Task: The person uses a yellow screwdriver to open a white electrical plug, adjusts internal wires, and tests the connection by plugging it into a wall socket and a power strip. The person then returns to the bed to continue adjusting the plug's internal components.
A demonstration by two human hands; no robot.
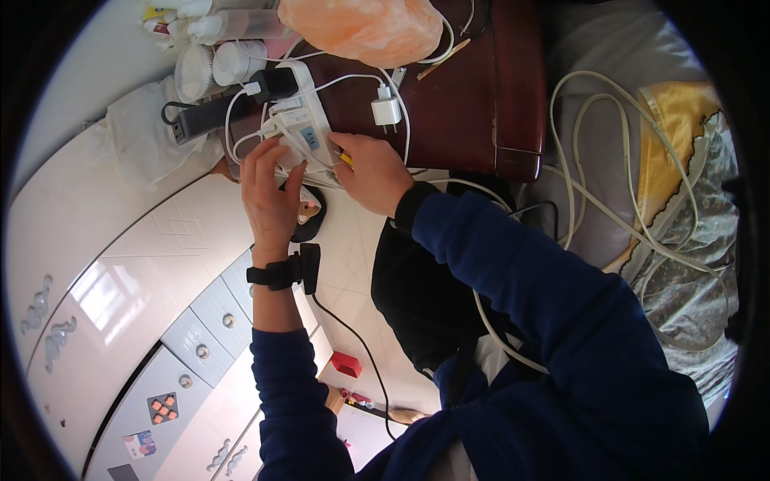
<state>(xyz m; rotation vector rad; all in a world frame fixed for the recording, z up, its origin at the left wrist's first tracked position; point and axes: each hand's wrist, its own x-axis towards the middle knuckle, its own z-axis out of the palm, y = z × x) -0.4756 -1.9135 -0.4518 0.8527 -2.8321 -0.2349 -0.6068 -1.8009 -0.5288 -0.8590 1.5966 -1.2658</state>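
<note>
A white power strip [314,100] with a pale blue socket face lies at the edge of a dark red wooden table top [449,112]. My left hand [271,188] is at its near left side, fingers bent round a small white block-shaped plug [293,158] among white cables. Close by on the right, my right hand [370,172] is closed on a thin yellow tool handle [346,158]; its tip is hidden. The fingertips of this hand are at the strip's near end. A black adapter [277,82] and white plugs sit along the strip.
An orange rock lamp [361,28], a white charger [386,111] and a dark grey bar-shaped device [196,120] are on the table. Bottles and jars [241,62] stand at the far left. Long white cable loops [577,160] lie on grey fabric at right. Drawers [200,341] line the left.
</note>
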